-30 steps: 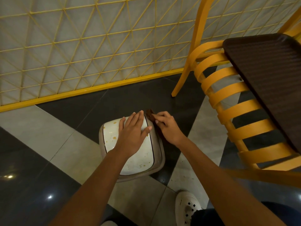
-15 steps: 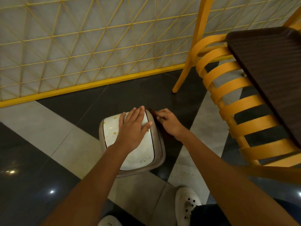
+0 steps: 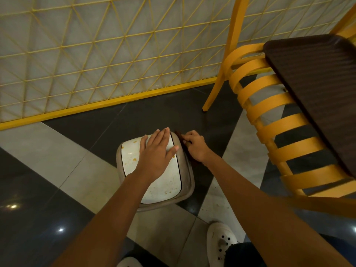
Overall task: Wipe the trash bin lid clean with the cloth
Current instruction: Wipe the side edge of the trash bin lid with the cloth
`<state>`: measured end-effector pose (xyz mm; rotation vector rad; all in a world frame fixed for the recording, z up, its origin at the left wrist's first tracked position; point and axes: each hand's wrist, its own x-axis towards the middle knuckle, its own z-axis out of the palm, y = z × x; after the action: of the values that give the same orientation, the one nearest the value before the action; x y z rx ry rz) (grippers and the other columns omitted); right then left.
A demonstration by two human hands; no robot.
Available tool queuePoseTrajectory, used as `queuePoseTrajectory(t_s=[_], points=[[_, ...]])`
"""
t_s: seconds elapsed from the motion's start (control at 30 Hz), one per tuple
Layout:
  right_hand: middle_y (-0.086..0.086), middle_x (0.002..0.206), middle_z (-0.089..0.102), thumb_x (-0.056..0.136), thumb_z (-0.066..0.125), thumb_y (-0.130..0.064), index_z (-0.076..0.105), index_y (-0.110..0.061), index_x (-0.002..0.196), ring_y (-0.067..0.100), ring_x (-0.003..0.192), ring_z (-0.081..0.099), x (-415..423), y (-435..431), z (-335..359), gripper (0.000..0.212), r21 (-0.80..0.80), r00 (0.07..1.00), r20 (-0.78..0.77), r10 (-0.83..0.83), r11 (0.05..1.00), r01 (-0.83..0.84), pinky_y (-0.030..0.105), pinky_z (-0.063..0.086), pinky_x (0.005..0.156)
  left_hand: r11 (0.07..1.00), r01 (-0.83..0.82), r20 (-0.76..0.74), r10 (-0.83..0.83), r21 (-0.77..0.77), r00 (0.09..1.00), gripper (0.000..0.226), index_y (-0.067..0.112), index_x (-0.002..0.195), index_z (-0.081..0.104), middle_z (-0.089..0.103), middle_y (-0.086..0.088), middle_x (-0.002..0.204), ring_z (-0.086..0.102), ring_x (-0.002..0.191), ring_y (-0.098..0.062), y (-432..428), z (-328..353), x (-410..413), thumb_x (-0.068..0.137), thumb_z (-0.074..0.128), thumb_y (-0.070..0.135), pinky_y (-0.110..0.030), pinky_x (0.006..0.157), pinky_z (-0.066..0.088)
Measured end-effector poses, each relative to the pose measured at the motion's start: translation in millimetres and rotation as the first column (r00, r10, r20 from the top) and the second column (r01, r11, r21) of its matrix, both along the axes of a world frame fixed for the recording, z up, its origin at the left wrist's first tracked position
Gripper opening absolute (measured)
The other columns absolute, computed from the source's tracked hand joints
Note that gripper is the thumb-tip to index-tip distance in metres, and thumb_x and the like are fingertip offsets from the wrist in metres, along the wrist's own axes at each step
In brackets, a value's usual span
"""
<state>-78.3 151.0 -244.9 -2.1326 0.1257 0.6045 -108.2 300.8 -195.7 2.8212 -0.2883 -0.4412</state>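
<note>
The floor (image 3: 48, 170) is laid in big dark and pale grey tiles, shiny enough to catch the ceiling lights, and behind it runs a pale wall with a yellow lattice (image 3: 107, 54) and a yellow bar along its foot. From the head view, the trash bin (image 3: 187, 182) sits low on the floor in front of that lattice, its white lid (image 3: 163, 186) speckled with brownish spots. The person's left hand (image 3: 157, 153) lies flat on the far half of the lid, fingers spread and holding nothing, and covers much of it. Just right of the bin, the right hand (image 3: 194, 146) is pinched around a dark brown cloth (image 3: 181, 139) pressed against the bin's far right rim. Further right of the bin stands a yellow slatted chair (image 3: 269, 120), with a dark brown table top (image 3: 317, 89) overhanging it. Nearer than the bin, a white perforated shoe (image 3: 219, 241) rests on the tiles.
</note>
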Motion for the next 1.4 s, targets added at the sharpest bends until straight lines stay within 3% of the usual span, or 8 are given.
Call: queuePoseTrajectory(t_s=[0.4, 0.6, 0.77, 0.97, 1.1, 1.17, 1.3, 1.4], points=[[0.007, 0.126, 0.043, 0.096, 0.038, -0.007, 0.056, -0.013, 0.125, 0.027, 0.12, 0.039, -5, 3, -1, 0.034, 0.038, 0.998, -0.008, -0.058, 0.998, 0.058, 0.041, 0.032, 0.109, 1.0, -0.003, -0.009, 0.003, -0.002, 1.0, 0.059, 0.022, 0.147, 0.006, 0.011, 0.004, 0.156, 0.003, 0.144, -0.012, 0, -1, 1, 0.097, 0.024, 0.046, -0.034, 0.115, -0.003], [0.003, 0.122, 0.045, 0.096, 0.041, -0.01, 0.058, -0.011, 0.122, 0.019, 0.116, 0.044, -35, -6, 5, 0.031, 0.125, 0.993, 0.061, -0.099, 0.988, 0.091, 0.029, 0.035, 0.104, 1.0, -0.004, -0.009, 0.004, -0.009, 1.0, 0.058, 0.022, 0.147, 0.005, 0.009, 0.005, 0.156, 0.001, 0.144, -0.011, 0, -1, 1, 0.097, 0.023, 0.045, -0.034, 0.115, -0.005], [0.006, 0.123, 0.044, 0.096, 0.039, -0.01, 0.057, -0.013, 0.124, 0.024, 0.118, 0.041, -12, 2, 9, 0.033, 0.111, 0.992, 0.085, -0.089, 0.991, 0.08, 0.041, 0.033, 0.108, 1.0, 0.003, -0.016, -0.003, -0.013, 1.0, 0.058, 0.021, 0.147, 0.006, 0.009, 0.005, 0.156, 0.001, 0.144, -0.012, 0, 0, 0, 0.097, 0.023, 0.044, -0.034, 0.115, -0.004], [0.004, 0.12, 0.046, 0.096, 0.041, -0.008, 0.056, -0.015, 0.125, 0.022, 0.114, 0.042, -28, -1, 19, 0.034, 0.089, 0.968, 0.248, -0.043, 0.996, 0.021, 0.032, 0.036, 0.103, 1.0, -0.005, -0.032, 0.005, -0.013, 0.999, 0.058, 0.021, 0.147, 0.006, 0.007, 0.005, 0.157, 0.001, 0.144, -0.011, -1, 1, -2, 0.097, 0.023, 0.043, -0.034, 0.115, -0.006], [0.006, 0.12, 0.047, 0.095, 0.041, -0.007, 0.057, -0.014, 0.124, 0.024, 0.114, 0.043, -26, -3, 19, 0.033, 0.085, 0.968, 0.247, -0.033, 0.996, 0.012, 0.034, 0.037, 0.102, 1.0, -0.004, -0.026, 0.004, -0.016, 1.0, 0.054, 0.021, 0.147, 0.005, 0.008, 0.005, 0.156, 0.001, 0.144, -0.01, -1, -2, 1, 0.098, 0.018, 0.04, -0.034, 0.115, -0.006], [0.007, 0.121, 0.047, 0.096, 0.04, -0.006, 0.056, -0.014, 0.125, 0.025, 0.114, 0.042, -22, 3, 22, 0.035, 0.076, 0.968, 0.246, -0.048, 0.997, 0.03, 0.029, 0.036, 0.1, 1.0, -0.009, -0.031, 0.008, -0.016, 0.999, 0.051, 0.021, 0.147, 0.005, 0.008, 0.006, 0.156, 0.002, 0.144, -0.01, -1, -1, 0, 0.099, 0.015, 0.036, -0.034, 0.115, -0.006], [0.003, 0.124, 0.045, 0.096, 0.039, -0.008, 0.053, -0.018, 0.128, 0.013, 0.109, 0.037, -44, 2, 28, 0.037, 0.015, 0.954, 0.296, -0.041, 0.999, 0.038, 0.003, 0.028, 0.083, 1.0, 0.018, -0.033, -0.018, 0.004, 0.999, 0.049, 0.021, 0.147, 0.004, 0.006, 0.007, 0.157, 0.0, 0.144, -0.008, -1, 1, -2, 0.1, 0.013, 0.031, -0.032, 0.115, -0.007], [0.002, 0.127, 0.043, 0.096, 0.039, -0.008, 0.05, -0.02, 0.131, 0.008, 0.106, 0.032, -55, -1, 32, 0.038, -0.026, 0.943, 0.333, -0.009, 0.999, 0.019, 0.003, 0.027, 0.081, 1.0, 0.019, -0.02, -0.019, 0.004, 1.0, 0.049, 0.021, 0.147, 0.004, 0.006, 0.007, 0.156, 0.0, 0.144, -0.009, 0, -1, -1, 0.1, 0.013, 0.03, -0.032, 0.115, -0.007]])
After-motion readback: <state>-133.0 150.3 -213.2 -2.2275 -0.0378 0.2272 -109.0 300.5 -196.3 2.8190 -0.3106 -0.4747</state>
